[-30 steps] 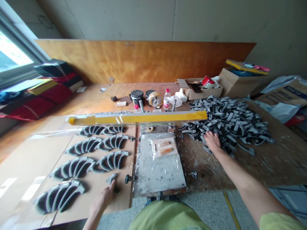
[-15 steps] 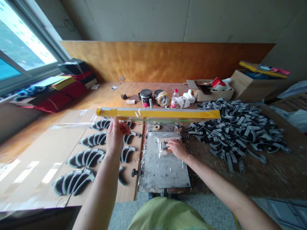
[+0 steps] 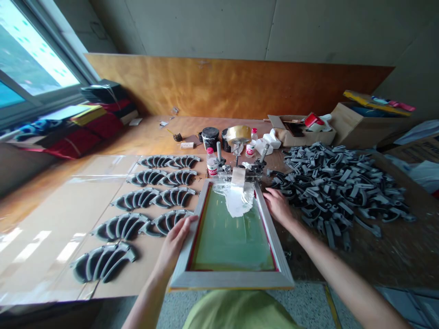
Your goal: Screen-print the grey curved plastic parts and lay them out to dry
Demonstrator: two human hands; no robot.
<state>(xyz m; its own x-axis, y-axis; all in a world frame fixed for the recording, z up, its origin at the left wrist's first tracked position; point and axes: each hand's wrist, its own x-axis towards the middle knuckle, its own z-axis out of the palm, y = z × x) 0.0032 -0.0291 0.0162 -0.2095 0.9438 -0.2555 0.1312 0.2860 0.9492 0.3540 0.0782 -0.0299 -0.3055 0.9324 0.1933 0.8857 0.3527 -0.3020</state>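
A silk-screen frame (image 3: 233, 279) lies lowered in front of me, with green mesh inside its metal border. White ink (image 3: 236, 203) is smeared at the mesh's far end, and a squeegee (image 3: 238, 177) stands in it. My left hand (image 3: 178, 235) grips the frame's left rail, fingers on its outer edge. Beside the right rail is my right hand (image 3: 278, 206), its fingers stretched and somewhat apart; fingertips are at the rail, but contact is unclear. The metal base and whatever lies on it are hidden under the frame.
Rows of grey curved handles (image 3: 104, 260) lie on cardboard (image 3: 44, 214) at left. A large heap of similar parts (image 3: 343, 187) fills the right. Behind the frame stand clamp posts (image 3: 219, 151), bottles (image 3: 211, 160), a black tub (image 3: 210, 137) and a tape roll (image 3: 239, 134).
The screen frame has swung down from its raised position over the base. My left hand came down with it to the left rail; my right hand moved off the base to the frame's right side.
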